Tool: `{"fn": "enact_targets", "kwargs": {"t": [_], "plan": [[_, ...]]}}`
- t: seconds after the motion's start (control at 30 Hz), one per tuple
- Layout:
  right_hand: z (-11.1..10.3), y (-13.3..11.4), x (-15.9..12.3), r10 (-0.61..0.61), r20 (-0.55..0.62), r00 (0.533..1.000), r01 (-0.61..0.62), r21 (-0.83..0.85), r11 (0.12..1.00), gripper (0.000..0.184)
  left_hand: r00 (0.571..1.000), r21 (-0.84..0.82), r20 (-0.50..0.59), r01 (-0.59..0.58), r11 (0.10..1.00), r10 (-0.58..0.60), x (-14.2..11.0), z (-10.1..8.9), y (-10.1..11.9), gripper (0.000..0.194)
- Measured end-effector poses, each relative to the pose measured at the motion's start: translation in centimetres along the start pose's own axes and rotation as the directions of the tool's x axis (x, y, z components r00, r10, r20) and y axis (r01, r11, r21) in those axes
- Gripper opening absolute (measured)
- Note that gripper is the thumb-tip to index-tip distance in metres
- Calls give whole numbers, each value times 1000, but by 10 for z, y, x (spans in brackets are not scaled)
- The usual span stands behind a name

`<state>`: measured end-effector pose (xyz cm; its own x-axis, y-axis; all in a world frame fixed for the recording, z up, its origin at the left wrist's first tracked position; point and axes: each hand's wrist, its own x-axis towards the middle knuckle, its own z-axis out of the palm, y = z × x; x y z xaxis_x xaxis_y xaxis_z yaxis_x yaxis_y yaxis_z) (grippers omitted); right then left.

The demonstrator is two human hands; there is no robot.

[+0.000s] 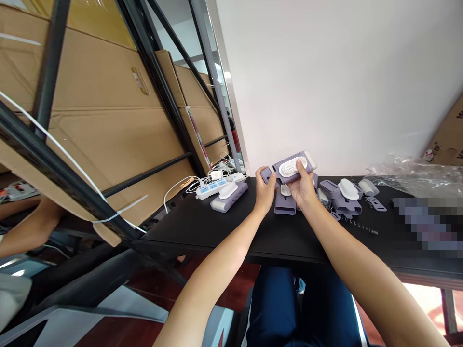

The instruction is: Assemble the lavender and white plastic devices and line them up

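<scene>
Black table point(202, 231) before you. Over it, the fingers of your right hand point(304, 188) hold a purple unit point(285, 161). On the table's left part, a second purple unit point(236, 195) lies just beside a white power strip point(210, 189). Over the table, your thumb rests on a white oval insert point(289, 167); your left hand point(264, 191) pinches a small purple piece point(266, 174).

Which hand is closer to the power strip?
Left. The left hand is to the right of the power strip; the right hand is farther right, past the left one.
</scene>
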<state>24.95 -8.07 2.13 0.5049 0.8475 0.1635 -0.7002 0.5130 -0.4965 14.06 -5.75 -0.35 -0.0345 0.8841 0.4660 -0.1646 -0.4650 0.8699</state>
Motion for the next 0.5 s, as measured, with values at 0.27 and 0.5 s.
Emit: {"fn": "enact_targets", "kwargs": {"t": [0.27, 0.5], "plan": [[4, 0, -5, -4, 31, 1000, 5, -23, 1000, 54, 1000, 26, -18, -24, 999, 25, -2, 0, 4, 51], [7, 1, -12, -5, 66, 998, 9, -61, 998, 52, 999, -80, -42, 1, 997, -4, 0, 1, 5, 52]]}}
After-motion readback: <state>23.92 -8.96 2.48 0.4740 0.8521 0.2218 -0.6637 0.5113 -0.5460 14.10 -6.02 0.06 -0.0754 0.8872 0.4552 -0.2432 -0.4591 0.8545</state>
